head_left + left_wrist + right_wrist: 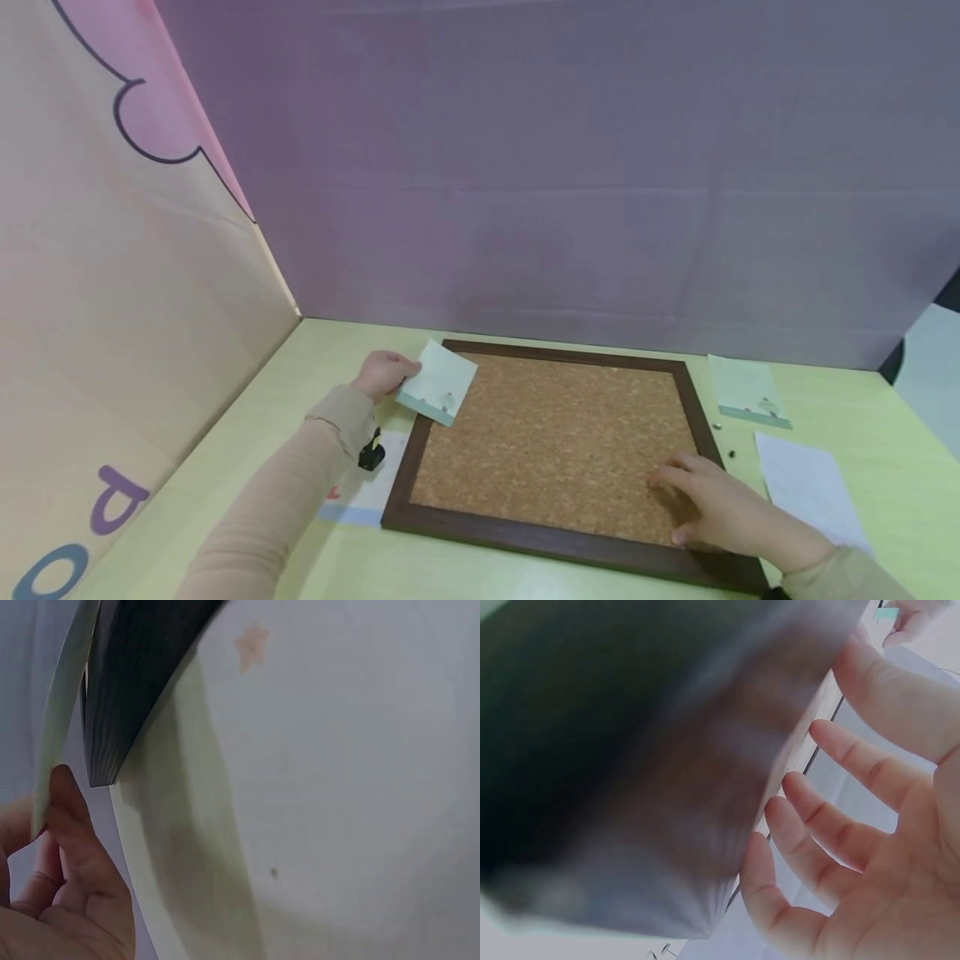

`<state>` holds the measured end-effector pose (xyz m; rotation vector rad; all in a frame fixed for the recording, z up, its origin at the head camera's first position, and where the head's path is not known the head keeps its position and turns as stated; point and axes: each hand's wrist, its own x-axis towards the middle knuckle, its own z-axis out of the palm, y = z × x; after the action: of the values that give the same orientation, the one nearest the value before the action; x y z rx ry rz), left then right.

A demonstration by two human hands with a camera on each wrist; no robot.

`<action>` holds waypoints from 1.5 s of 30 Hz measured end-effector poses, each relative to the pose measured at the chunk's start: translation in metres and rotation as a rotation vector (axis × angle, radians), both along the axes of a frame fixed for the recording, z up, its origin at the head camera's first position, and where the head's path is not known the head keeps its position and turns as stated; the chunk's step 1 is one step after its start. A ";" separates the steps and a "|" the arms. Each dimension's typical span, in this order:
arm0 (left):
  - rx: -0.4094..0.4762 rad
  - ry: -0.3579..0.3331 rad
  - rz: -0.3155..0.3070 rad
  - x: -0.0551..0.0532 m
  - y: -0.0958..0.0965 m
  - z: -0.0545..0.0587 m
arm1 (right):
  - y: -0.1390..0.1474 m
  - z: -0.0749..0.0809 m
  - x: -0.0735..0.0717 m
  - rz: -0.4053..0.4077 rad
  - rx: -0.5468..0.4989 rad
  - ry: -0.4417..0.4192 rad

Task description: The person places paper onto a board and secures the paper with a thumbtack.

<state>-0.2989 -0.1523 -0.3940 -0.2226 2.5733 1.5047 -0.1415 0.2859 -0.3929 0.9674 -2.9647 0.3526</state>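
My left hand (384,374) pinches a small pale green note sheet (441,377) by its left edge. The note is tilted above the upper left corner of a framed corkboard (551,442). In the left wrist view, thumb and finger press on either side of the sheet (60,712). Over the lower right part of the cork is my right hand (723,508), fingers spread and slightly bent, holding nothing. The right wrist view shows its fingertips (776,814) by the dark wooden frame (705,772); whether they touch it I cannot tell.
A similar green-edged note (750,392) lies right of the board, with a plain white sheet (810,487) nearer. Two tiny objects (732,454) sit beside the frame. A blue-edged paper (360,500) lies at the left. A purple wall panel (570,183) stands behind the table.
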 end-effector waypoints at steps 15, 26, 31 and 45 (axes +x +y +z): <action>-0.062 -0.038 -0.071 0.000 0.005 0.012 | 0.002 -0.002 -0.002 0.003 0.002 -0.010; -0.040 -0.081 -0.069 -0.005 0.020 0.010 | 0.002 -0.004 -0.002 0.024 -0.021 0.011; 0.004 -0.049 -0.046 -0.006 0.029 0.008 | 0.002 -0.003 -0.002 0.023 -0.019 0.000; -0.074 -0.069 -0.014 -0.015 0.048 0.005 | 0.003 -0.005 -0.003 0.024 -0.019 0.032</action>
<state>-0.3143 -0.1045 -0.3894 -0.2599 2.5726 1.3741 -0.1448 0.2885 -0.3976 0.9975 -2.9176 0.3615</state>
